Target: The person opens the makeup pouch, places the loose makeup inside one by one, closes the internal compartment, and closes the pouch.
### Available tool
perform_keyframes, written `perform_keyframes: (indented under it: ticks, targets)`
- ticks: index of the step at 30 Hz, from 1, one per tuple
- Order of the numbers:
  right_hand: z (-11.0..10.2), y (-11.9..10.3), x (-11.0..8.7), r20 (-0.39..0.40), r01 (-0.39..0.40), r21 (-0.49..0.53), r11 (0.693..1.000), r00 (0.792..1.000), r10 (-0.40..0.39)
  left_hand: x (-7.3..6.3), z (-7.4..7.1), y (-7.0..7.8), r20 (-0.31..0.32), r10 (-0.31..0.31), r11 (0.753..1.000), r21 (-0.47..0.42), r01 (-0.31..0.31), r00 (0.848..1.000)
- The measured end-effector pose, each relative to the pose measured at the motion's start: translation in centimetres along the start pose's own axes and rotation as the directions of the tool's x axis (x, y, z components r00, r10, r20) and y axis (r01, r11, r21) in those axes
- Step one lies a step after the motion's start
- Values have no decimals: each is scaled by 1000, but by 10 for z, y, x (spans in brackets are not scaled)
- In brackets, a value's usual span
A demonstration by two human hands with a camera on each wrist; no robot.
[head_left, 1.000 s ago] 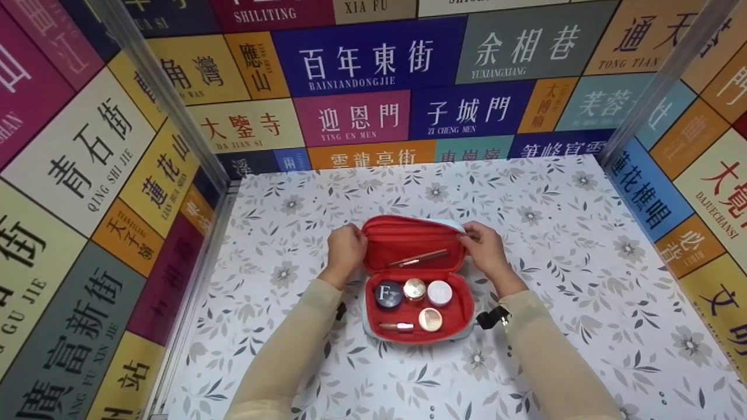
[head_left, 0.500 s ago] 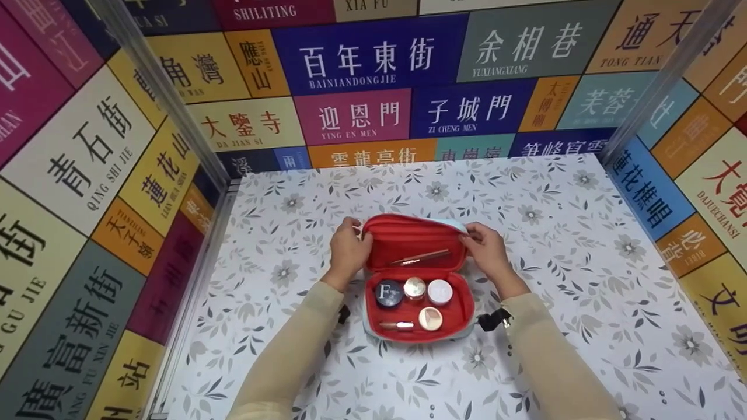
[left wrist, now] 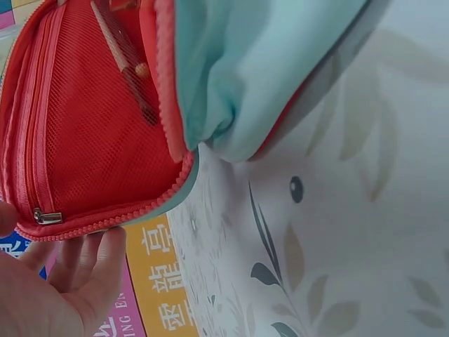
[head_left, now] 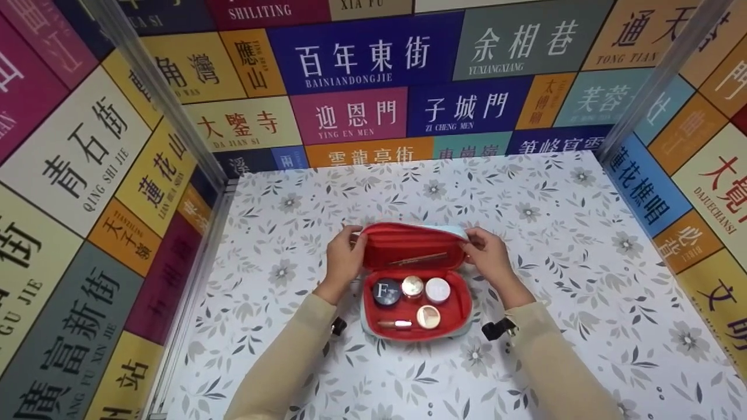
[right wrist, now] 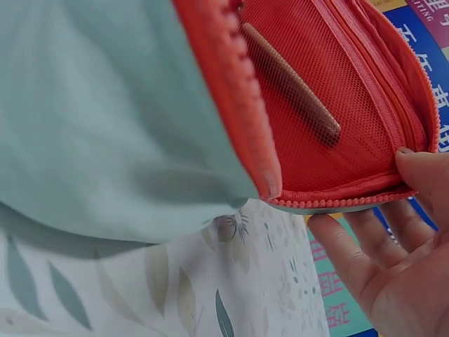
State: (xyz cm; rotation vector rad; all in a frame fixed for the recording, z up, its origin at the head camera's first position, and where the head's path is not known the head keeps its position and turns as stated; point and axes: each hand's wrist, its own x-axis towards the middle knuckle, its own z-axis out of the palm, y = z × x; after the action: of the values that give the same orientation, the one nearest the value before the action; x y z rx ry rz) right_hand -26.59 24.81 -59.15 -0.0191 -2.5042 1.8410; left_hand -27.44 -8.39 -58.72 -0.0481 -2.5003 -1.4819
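A makeup bag (head_left: 455, 326), light blue outside with a red lining, stands unzipped on the table, its lid (head_left: 379, 256) raised. My left hand (head_left: 344, 256) pinches the lid's left edge, thumb on the inside and fingers behind. At the opposite edge my right hand (head_left: 489, 256) grips the same way; the right wrist view shows its thumb over the zip teeth (right wrist: 337, 202). Slim brown sticks (left wrist: 123, 60) lie behind the lid's red mesh. Inside the base sit a dark jar (head_left: 386, 291), a gold-topped jar (head_left: 412, 287), a white jar (head_left: 437, 290), a round compact (head_left: 428, 317) and a slim tube (head_left: 395, 324).
White cloth with grey leaves and flowers covers the table (head_left: 292, 233). Panels with coloured street-name signs (head_left: 373, 58) wall in the back and both sides, with clear corner posts (head_left: 169, 99). A black wrist strap (head_left: 497, 329) shows near the right sleeve.
The lid has tipped slightly forward over the base. My left hand has loosened, shifted its fingers and taken hold of the lid's edge again. The right hand has stayed on its edge.
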Motion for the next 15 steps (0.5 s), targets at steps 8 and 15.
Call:
perform_keyframes:
  ticks: [8, 15]
  targets:
    - [-1, 0, -25, 4, 45, -2, 999, 999, -45, -24, -10, -3, 54, 90, 993, -87, -85, 994]
    - [-4, 0, -44, 4, 83, -78, 993, 997, -83, -48, -16, -11, 49, 216, 967, -149, -207, 975]
